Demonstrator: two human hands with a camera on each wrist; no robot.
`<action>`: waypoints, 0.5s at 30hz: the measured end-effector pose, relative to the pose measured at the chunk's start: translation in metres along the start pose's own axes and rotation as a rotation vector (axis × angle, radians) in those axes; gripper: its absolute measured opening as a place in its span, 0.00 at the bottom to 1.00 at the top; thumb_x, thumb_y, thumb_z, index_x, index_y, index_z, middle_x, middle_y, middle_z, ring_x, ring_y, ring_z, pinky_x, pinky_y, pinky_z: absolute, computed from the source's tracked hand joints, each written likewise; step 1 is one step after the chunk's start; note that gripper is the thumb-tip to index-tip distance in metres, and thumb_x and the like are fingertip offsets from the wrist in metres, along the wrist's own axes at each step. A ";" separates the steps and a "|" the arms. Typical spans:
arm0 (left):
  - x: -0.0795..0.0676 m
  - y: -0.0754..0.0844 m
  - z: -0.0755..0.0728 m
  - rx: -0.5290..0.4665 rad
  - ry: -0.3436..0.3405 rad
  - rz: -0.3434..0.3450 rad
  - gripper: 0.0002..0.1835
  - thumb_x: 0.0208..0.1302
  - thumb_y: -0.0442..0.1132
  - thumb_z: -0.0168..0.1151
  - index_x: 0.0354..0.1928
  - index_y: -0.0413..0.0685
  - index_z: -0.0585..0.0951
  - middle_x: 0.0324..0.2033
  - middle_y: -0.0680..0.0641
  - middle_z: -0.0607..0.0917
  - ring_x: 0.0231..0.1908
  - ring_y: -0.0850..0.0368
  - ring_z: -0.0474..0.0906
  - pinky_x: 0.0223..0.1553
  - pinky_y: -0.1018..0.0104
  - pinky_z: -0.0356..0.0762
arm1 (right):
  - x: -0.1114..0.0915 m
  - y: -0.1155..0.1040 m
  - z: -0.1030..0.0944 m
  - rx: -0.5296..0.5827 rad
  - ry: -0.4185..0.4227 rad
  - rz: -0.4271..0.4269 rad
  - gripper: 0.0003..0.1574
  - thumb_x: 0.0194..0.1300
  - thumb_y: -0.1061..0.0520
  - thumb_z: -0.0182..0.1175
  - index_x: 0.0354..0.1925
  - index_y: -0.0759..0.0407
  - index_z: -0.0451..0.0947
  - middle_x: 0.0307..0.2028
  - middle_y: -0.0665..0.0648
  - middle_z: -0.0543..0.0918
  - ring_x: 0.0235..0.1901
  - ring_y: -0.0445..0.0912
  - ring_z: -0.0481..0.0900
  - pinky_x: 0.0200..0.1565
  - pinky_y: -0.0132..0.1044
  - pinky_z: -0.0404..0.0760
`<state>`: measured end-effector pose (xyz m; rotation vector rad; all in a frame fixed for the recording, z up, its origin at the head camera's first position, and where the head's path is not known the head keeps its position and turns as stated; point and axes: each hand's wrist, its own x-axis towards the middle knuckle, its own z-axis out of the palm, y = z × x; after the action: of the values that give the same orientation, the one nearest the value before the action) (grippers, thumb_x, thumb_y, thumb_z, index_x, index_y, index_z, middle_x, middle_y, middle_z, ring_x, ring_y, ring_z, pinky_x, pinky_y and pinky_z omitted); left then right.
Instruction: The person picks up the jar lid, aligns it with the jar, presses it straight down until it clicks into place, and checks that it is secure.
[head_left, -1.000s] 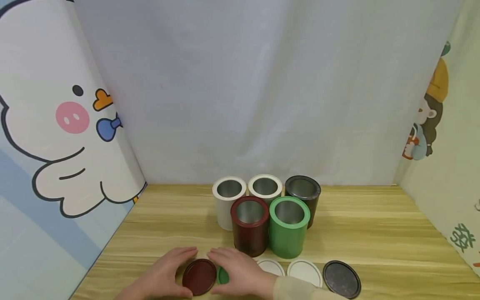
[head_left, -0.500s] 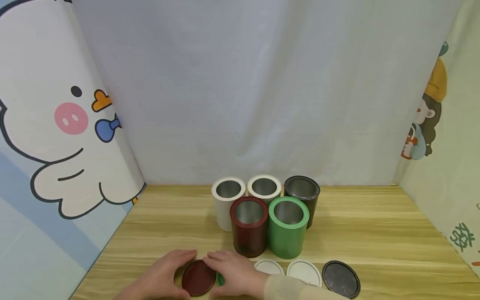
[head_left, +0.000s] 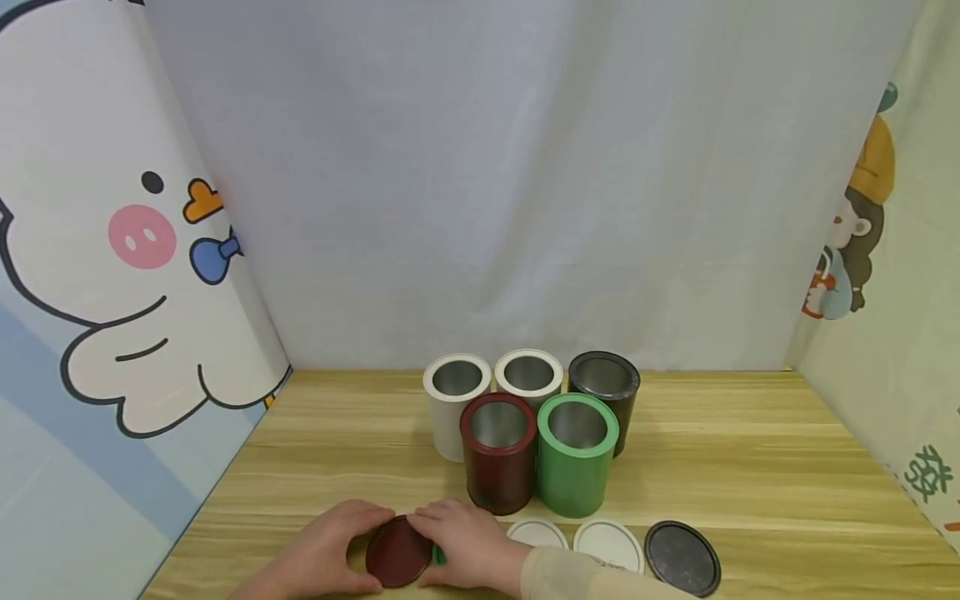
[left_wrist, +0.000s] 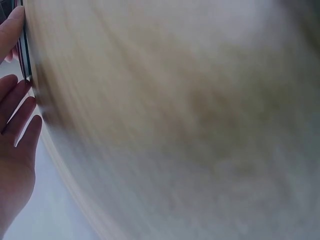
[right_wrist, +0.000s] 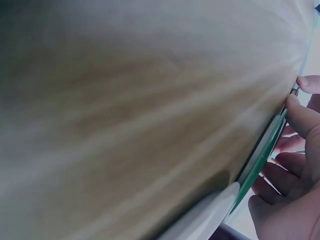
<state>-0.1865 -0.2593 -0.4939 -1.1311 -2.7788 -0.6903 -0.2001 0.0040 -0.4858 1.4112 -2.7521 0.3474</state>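
Note:
A dark red round lid (head_left: 400, 552) is at the front of the table, between the two hands. My left hand (head_left: 330, 546) holds its left side, thumb at the near edge and fingertips at the far edge. From the right, my right hand (head_left: 468, 546) grips the same lid in a like way. Under the right hand a sliver of a green lid (head_left: 439, 556) shows; in the right wrist view the green lid (right_wrist: 260, 162) lies beside the fingers. The left wrist view has the left hand (left_wrist: 17, 145) at its edge, with the lid seen edge-on.
Behind the hands stand open-topped cans: dark red (head_left: 501, 467), green (head_left: 576, 467), two white ones, the left white can (head_left: 447, 421) fuller in view, and a black can (head_left: 628, 408). Two white lids (head_left: 609, 546) and a black lid (head_left: 682, 558) lie to the right, partly behind the sleeve.
The right hand has come slightly left, its fingertips closing onto the dark red lid. The lid has shifted up a little in the head view. The cans stay put.

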 end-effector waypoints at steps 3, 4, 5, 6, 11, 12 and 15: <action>0.001 0.000 -0.001 -0.005 -0.012 -0.016 0.39 0.51 0.64 0.73 0.61 0.50 0.80 0.53 0.57 0.81 0.52 0.58 0.76 0.50 0.58 0.79 | 0.001 0.000 0.000 0.008 -0.008 0.008 0.42 0.59 0.34 0.68 0.66 0.49 0.74 0.61 0.47 0.77 0.60 0.42 0.73 0.53 0.33 0.78; 0.001 0.001 -0.001 -0.007 -0.018 -0.022 0.39 0.51 0.65 0.73 0.61 0.51 0.80 0.53 0.57 0.81 0.52 0.58 0.76 0.50 0.58 0.79 | 0.002 0.000 0.000 0.007 -0.007 0.008 0.41 0.59 0.34 0.68 0.66 0.49 0.75 0.61 0.47 0.77 0.60 0.42 0.73 0.53 0.33 0.77; 0.001 0.001 -0.002 -0.009 -0.023 -0.027 0.39 0.51 0.65 0.72 0.61 0.51 0.80 0.53 0.57 0.81 0.52 0.58 0.76 0.50 0.58 0.79 | 0.002 0.000 0.001 0.007 -0.007 0.009 0.41 0.59 0.34 0.68 0.66 0.49 0.75 0.61 0.46 0.77 0.60 0.41 0.73 0.53 0.33 0.77; 0.000 0.001 -0.002 -0.011 -0.027 -0.029 0.39 0.52 0.65 0.72 0.61 0.50 0.80 0.53 0.57 0.81 0.52 0.58 0.76 0.51 0.58 0.79 | 0.003 0.000 0.001 0.007 -0.008 0.010 0.41 0.60 0.34 0.68 0.66 0.49 0.75 0.61 0.46 0.77 0.60 0.41 0.73 0.53 0.33 0.77; 0.000 0.002 -0.004 -0.011 -0.050 -0.042 0.38 0.53 0.65 0.71 0.60 0.47 0.81 0.54 0.54 0.81 0.53 0.56 0.77 0.51 0.58 0.79 | 0.005 -0.002 0.002 0.007 -0.022 0.019 0.39 0.60 0.35 0.68 0.64 0.51 0.76 0.61 0.46 0.77 0.60 0.41 0.73 0.54 0.32 0.77; 0.000 0.002 -0.004 -0.009 -0.053 -0.046 0.38 0.54 0.65 0.71 0.60 0.46 0.81 0.54 0.54 0.81 0.53 0.56 0.77 0.51 0.58 0.79 | 0.005 -0.002 0.001 0.007 -0.025 0.023 0.39 0.60 0.35 0.69 0.64 0.51 0.77 0.61 0.46 0.77 0.60 0.40 0.73 0.54 0.32 0.77; 0.001 0.003 -0.005 -0.008 -0.065 -0.066 0.39 0.54 0.65 0.70 0.60 0.45 0.82 0.55 0.53 0.81 0.54 0.55 0.76 0.52 0.57 0.79 | 0.005 -0.003 0.001 0.017 -0.031 0.043 0.39 0.59 0.37 0.70 0.63 0.51 0.77 0.61 0.46 0.77 0.60 0.40 0.72 0.53 0.33 0.77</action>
<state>-0.1858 -0.2592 -0.4886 -1.0859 -2.8820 -0.6833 -0.2003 -0.0020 -0.4851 1.3751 -2.8143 0.3542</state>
